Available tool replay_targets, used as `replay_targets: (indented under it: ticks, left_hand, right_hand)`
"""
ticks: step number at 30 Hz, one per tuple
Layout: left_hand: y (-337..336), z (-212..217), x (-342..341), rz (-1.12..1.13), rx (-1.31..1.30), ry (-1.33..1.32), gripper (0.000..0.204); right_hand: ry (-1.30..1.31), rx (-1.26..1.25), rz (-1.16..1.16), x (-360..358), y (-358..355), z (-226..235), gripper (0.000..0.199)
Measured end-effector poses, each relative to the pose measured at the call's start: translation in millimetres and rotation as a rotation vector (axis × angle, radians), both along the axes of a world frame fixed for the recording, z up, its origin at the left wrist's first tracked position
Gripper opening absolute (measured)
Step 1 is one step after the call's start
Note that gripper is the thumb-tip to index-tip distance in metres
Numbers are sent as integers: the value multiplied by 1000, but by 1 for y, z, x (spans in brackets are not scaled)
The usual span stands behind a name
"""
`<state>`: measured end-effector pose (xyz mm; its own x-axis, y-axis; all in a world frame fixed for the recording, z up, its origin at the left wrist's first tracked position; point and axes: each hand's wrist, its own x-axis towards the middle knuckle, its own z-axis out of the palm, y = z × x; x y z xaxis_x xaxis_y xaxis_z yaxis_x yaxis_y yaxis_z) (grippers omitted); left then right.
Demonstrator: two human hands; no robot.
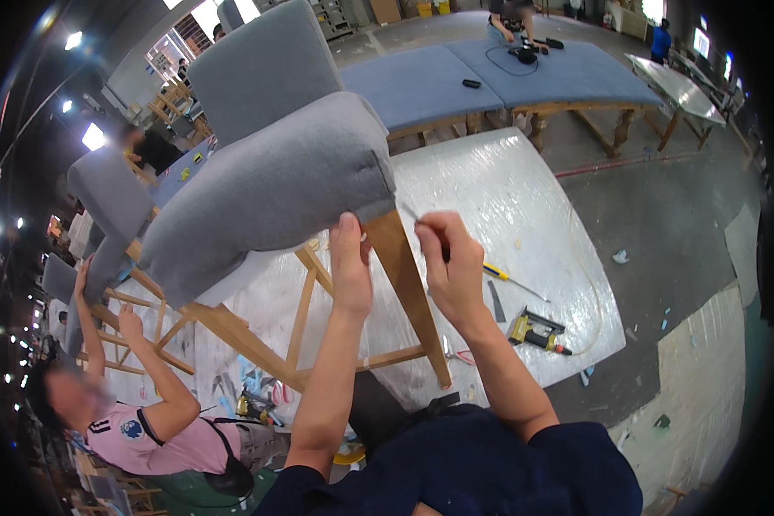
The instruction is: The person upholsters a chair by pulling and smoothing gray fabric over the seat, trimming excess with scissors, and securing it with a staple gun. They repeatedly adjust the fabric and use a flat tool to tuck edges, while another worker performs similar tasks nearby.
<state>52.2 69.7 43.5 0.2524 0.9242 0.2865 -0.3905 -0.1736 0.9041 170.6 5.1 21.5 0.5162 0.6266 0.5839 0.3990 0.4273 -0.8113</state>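
Note:
A grey upholstered chair (275,176) with wooden legs stands tilted on the table in front of me. My left hand (351,267) is closed at the lower edge of its padded seat, just left of the front wooden leg (397,267); some of its fingertips are hidden. On the other side of that leg, my right hand (452,267) is closed in a pinch. A thin grey sliver (409,211) sticks out of it toward the seat corner. Whether that is fabric or a tool, I cannot tell.
A plastic-covered table (490,185) bears a yellow screwdriver (503,274), a dark flat strip (496,301), a nail gun (537,332) with a hose and red-handled pliers (463,355). At left, a person in pink (159,443) handles another grey chair (110,193). Blue-topped tables (421,82) stand behind.

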Motion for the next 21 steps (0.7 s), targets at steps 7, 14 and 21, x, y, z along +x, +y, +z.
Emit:
replay_targets:
  ticks: [7,14,21]
  left_hand:
    - [7,-23,21,33,28,-50,68]
    - [-2,-18,21,0,48,-78,52]
    - [-6,-38,13,69,54,-51,50]
  right_hand:
    - [-171,-180,-36,-6,-19,28,7]
    - [-124,-179,-60,-10,-28,19,7]
    - [-111,0,-120,-26,-9,15,7]
